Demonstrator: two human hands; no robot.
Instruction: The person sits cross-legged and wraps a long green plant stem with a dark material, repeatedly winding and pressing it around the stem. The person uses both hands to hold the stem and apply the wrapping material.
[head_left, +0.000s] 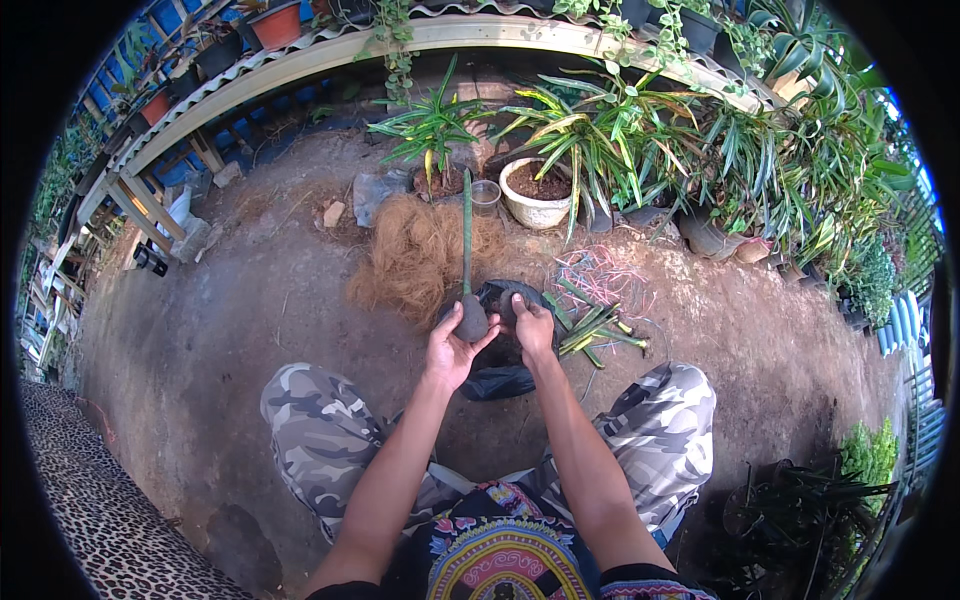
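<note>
My left hand (450, 349) holds a rounded ball of dark soil (472, 321), from whose top a long green cylindrical plant cutting (467, 232) rises upright. Between the thumb and fingers of my right hand (534, 324) is a dark clump of soil (508, 306). Both hands are over a black plastic bag (499, 384) on the ground, and they hide much of its inside. Just beyond the left hand lies a heap of brown coconut fibre (409, 255). Several cut green stems (596, 330) lie right of the bag, beside tangled pink and blue string (600, 274).
A white pot (536, 196), a clear plastic cup (486, 193) and leafy plants (431, 124) stand beyond the fibre. Potted plants line a shelf (480, 31) at the back. Leopard-print fabric (112, 517) is at lower left. Dark foliage (787, 517) is at lower right.
</note>
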